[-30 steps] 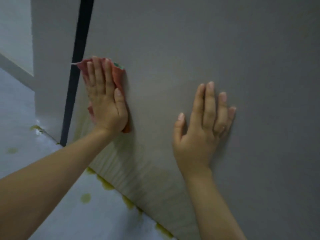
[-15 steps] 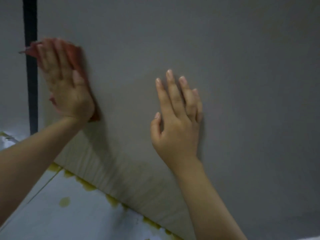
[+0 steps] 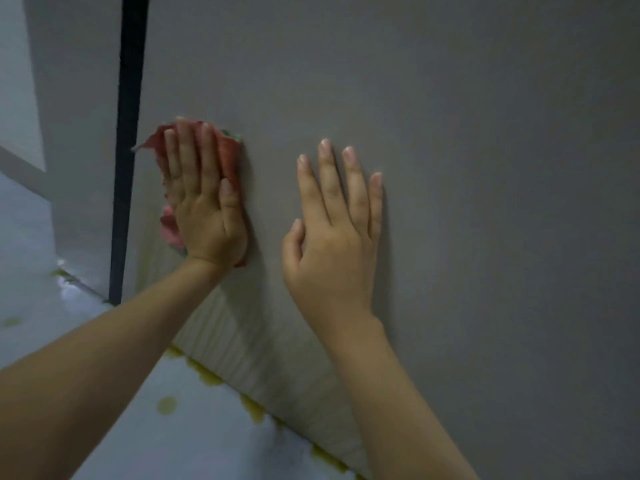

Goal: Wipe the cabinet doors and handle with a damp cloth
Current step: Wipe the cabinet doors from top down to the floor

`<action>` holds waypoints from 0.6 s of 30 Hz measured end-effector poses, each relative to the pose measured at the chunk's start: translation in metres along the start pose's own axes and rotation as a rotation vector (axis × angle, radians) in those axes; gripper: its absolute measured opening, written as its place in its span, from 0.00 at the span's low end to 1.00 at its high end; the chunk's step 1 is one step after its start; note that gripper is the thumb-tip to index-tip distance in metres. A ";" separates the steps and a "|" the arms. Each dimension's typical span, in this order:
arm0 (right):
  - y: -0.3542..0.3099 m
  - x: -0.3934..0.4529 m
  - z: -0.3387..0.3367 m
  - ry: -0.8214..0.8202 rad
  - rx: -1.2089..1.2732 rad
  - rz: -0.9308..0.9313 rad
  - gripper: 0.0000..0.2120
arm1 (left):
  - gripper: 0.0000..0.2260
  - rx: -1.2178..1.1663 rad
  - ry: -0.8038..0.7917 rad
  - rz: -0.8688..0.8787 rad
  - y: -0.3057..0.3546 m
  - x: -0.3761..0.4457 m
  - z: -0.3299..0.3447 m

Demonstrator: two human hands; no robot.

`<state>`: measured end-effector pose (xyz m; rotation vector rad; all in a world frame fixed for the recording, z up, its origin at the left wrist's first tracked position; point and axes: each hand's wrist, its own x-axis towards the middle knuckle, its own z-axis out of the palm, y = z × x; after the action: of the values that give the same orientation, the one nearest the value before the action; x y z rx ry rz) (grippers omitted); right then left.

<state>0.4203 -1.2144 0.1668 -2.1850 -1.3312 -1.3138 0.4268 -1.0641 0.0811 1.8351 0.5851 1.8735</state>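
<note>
A large grey cabinet door (image 3: 467, 168) fills most of the view. My left hand (image 3: 202, 202) lies flat with straight fingers on a red cloth (image 3: 230, 157), pressing it against the door near the door's left edge. The cloth shows a bit of green at its top right corner and sticks out past my fingers on the left. To the right, my right hand (image 3: 337, 230) rests flat on the bare door with its fingers spread, holding nothing. No handle is visible.
A narrow black vertical strip (image 3: 128, 143) runs down just left of the cloth, with another grey panel (image 3: 76, 133) beyond it. A pale floor (image 3: 194, 427) with yellowish spots lies below the door's bottom edge. A light wall (image 3: 17, 81) stands at far left.
The view has swung back right, so the black strip sits further into frame. My left hand with the cloth has slid lower on the door, closer to my right hand.
</note>
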 end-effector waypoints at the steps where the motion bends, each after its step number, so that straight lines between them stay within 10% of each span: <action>1: -0.003 -0.002 0.000 -0.014 0.004 -0.002 0.29 | 0.24 0.030 -0.016 -0.072 -0.011 0.000 0.000; 6: -0.026 -0.001 0.004 -0.037 0.049 -0.066 0.29 | 0.24 0.010 0.006 -0.204 -0.016 0.005 -0.003; 13: -0.034 0.053 0.021 -0.014 0.093 -0.240 0.25 | 0.25 0.031 -0.134 0.190 -0.021 0.028 -0.001; 18: -0.044 0.082 0.047 -0.128 0.028 -0.496 0.27 | 0.24 -0.011 0.040 -0.254 -0.085 0.056 -0.014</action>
<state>0.4247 -1.1150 0.1972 -2.0214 -2.0221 -1.3097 0.4144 -0.9622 0.0763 1.6332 0.7809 1.7433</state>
